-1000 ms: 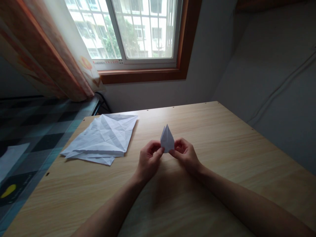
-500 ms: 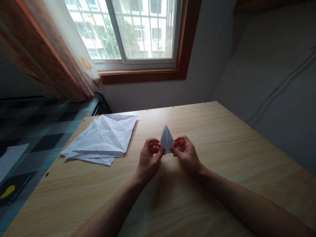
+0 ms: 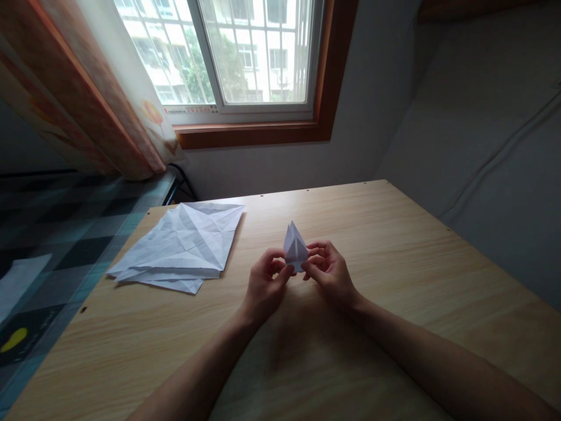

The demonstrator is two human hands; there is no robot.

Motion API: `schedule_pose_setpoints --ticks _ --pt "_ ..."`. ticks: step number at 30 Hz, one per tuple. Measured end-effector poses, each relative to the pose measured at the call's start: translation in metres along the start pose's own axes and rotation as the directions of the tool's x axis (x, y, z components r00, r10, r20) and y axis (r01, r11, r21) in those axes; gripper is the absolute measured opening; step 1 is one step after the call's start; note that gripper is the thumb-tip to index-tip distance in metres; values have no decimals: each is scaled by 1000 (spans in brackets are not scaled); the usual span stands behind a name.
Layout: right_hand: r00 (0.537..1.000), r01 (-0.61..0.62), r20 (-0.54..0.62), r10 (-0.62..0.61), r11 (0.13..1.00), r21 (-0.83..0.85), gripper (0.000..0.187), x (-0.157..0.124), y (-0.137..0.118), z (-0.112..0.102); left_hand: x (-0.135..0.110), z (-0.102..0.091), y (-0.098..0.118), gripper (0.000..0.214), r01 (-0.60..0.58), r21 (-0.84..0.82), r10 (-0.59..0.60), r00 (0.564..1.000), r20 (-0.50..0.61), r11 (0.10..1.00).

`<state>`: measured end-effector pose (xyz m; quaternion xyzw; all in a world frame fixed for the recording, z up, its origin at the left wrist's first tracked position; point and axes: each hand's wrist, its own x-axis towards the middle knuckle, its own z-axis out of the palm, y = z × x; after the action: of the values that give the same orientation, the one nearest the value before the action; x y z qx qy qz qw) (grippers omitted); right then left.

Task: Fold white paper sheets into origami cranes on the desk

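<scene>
A small piece of folded white paper (image 3: 295, 248), pointed at the top, is held upright between my two hands above the table. My left hand (image 3: 268, 280) pinches its lower left edge, thumb in front and fingers curled behind. On the other side, my right hand (image 3: 331, 272) grips the lower right edge with thumb and fingers. The front layer stands a little apart from the taller point behind it. Parts of the paper's lower corners are hidden by my thumbs.
Several creased white sheets (image 3: 188, 240) lie stacked at the table's far left. The wooden table (image 3: 394, 257) reaches toward the wall and window (image 3: 263, 58). To the left is a checked cloth surface (image 3: 65, 234), with a curtain (image 3: 87, 88) hanging over it.
The front point of the folded paper has come down and away from the back point, so the two layers now show apart. My hands have barely shifted.
</scene>
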<state>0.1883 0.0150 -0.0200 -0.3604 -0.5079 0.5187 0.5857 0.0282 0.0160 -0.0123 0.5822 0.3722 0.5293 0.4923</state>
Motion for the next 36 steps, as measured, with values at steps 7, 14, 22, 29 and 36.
schedule_pose_setpoints --ticks 7,14,22,29,36 --pt "1000 -9 2 9 1000 5 28 -2 -2 1 2 0 3 7 -133 80 134 991 -9 988" --pt "999 7 -48 -8 1000 -14 26 -1 -4 1 0 1 -1 12 -1 48 3 999 -40 999" --pt "999 -40 14 41 998 -54 24 -5 -3 2 0 5 4 30 46 -43 -53 983 -174 998" --pt "1000 5 30 -3 999 -46 15 -8 -12 4 2 2 8 47 140 -199 -154 986 -57 970" --pt "999 43 -6 -44 997 -70 16 -3 -12 -1 2 3 7 32 147 -187 -133 987 87 971"
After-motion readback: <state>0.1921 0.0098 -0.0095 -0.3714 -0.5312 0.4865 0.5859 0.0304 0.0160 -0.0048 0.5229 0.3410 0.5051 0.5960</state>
